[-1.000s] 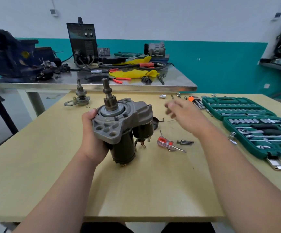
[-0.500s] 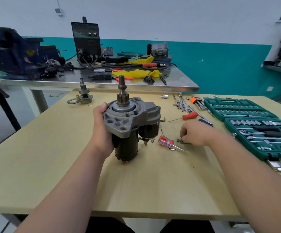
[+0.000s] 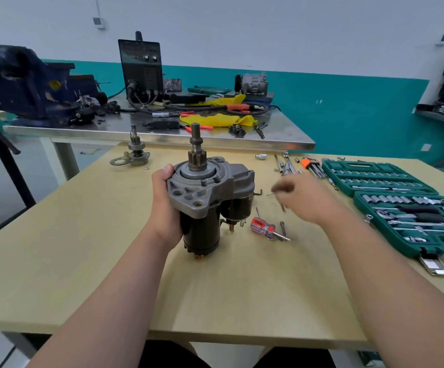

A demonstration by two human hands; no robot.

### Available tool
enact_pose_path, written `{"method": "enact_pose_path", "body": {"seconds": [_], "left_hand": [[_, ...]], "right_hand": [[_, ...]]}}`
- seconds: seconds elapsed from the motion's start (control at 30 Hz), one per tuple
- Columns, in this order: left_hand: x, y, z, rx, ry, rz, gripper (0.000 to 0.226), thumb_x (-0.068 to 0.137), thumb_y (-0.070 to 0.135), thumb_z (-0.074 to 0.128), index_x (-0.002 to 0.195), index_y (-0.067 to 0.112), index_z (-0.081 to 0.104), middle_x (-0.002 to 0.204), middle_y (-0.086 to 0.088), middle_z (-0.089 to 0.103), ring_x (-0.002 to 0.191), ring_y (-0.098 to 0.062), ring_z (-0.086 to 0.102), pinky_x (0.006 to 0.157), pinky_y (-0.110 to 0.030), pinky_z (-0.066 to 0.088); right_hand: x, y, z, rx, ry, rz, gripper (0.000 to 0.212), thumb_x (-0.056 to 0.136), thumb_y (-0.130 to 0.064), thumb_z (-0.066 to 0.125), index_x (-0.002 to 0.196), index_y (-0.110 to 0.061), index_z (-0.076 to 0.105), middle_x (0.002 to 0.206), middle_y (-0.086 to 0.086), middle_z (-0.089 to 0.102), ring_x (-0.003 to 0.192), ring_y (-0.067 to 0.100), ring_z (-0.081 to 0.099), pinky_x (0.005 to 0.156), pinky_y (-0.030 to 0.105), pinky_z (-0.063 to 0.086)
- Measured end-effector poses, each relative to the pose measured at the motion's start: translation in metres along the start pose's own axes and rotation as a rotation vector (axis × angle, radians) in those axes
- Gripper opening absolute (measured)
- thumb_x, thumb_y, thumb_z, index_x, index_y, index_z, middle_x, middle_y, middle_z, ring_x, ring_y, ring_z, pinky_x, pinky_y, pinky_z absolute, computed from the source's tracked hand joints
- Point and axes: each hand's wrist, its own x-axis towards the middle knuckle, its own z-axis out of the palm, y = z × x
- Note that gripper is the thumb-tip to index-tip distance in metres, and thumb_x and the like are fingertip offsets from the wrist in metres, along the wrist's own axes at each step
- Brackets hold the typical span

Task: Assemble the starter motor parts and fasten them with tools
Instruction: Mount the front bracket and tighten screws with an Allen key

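Note:
The starter motor stands upright on the wooden table, grey nose housing and pinion shaft on top, black body below. My left hand grips its left side. My right hand hovers blurred just right of the motor, above the table, fingers pinched on a thin long bolt that hangs below them. Another bolt lies on the table beside a small red-handled screwdriver.
Two open green socket-set cases fill the right side. An orange hex-key set and loose tools lie behind my right hand. A spare pinion part sits at the back left. Behind is a steel bench with a vise.
My right hand dropped onto the bolts beside the screwdriver, then lifted up and left toward the motor with one pinched. The left hand kept its grip on the motor.

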Motion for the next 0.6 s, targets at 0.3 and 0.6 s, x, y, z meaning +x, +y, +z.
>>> {"method": "enact_pose_path", "body": {"seconds": [0.3, 0.6], "left_hand": [[0.003, -0.001, 0.000, 0.052, -0.073, 0.007, 0.060, 0.089, 0.055, 0.024, 0.090, 0.028, 0.078, 0.096, -0.003, 0.075, 0.088, -0.015, 0.070, 0.069, -0.023, 0.055], [0.005, -0.002, -0.006, 0.016, -0.071, 0.012, 0.066, 0.094, 0.051, 0.016, 0.086, 0.030, 0.078, 0.091, 0.001, 0.075, 0.084, -0.011, 0.070, 0.068, -0.021, 0.054]], "right_hand": [[-0.037, -0.110, -0.001, 0.550, 0.352, -0.398, 0.026, 0.084, -0.018, 0.068, 0.077, -0.043, 0.062, 0.078, -0.013, 0.069, 0.073, 0.004, 0.065, 0.063, 0.014, 0.052], [-0.036, -0.112, -0.009, 0.141, 0.236, -0.576, 0.014, 0.087, -0.013, 0.066, 0.096, -0.019, 0.075, 0.084, -0.018, 0.059, 0.079, -0.001, 0.055, 0.077, 0.005, 0.042]]}}
